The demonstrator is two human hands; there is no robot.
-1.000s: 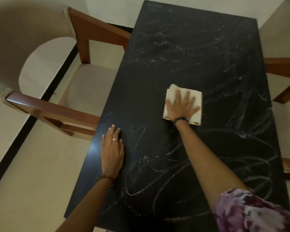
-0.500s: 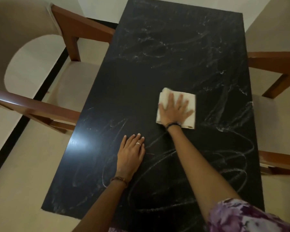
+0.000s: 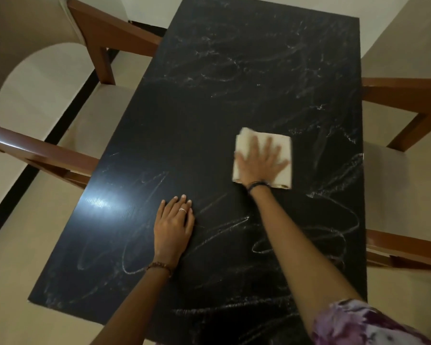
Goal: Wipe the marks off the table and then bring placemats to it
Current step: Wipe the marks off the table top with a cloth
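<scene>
Chalk-white scribbled marks (image 3: 271, 235) are seen looping across a long black rectangular table (image 3: 209, 115), thickest along its near and right parts, fainter and smeared toward the far end. A folded cream-coloured cloth (image 3: 286, 143) is pressed flat against the tabletop right of centre by the right hand (image 3: 259, 163), whose fingers are spread out straight over the fabric; the hand and cloth are blurred, so the exact lie of the fingertips cannot be made out. A dark band (image 3: 256, 185) is worn on that wrist, and a purple floral sleeve (image 3: 363, 324) is visible at the lower right corner. The left hand (image 3: 172, 230) is laid palm down on the bare tabletop nearer the left edge, fingers straight and close together, holding nothing (a thin ring (image 3: 182, 209) and a beaded bracelet (image 3: 161, 266) are worn on it). A bright patch of reflected light (image 3: 100, 202) is caught on the surface just left of that hand. Brown wooden chairs with pale cushioned seats are drawn up on both sides: one on the left (image 3: 105, 113), another on the right (image 3: 393, 170). No placemats are in view.
</scene>
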